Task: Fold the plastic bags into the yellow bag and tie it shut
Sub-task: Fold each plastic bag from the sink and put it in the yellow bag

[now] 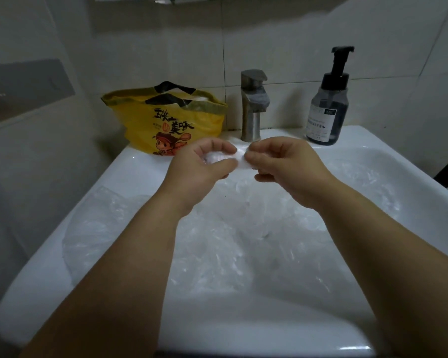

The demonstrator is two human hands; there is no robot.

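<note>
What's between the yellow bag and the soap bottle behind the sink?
A metal faucet stands between the yellow bag and the soap bottle, on the back rim of the sink, as the head view shows.

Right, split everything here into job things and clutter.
Job: yellow printed plastic bag; small folded clear plastic bag, pinched between left hand and right hand; crumpled clear plastic bags in white ceramic sink.
Lying about: brushed steel tap; dark pump soap bottle.

Along the sink's [243,326] back edge: carrier bag [163,120] at the left corner, tap [252,107] in the middle, pump bottle [327,109] right. Loose plastic bags [217,249] lie in the basin; above them, left hand [199,169] and right hand [290,166] pinch a folded bag [239,156].
</note>
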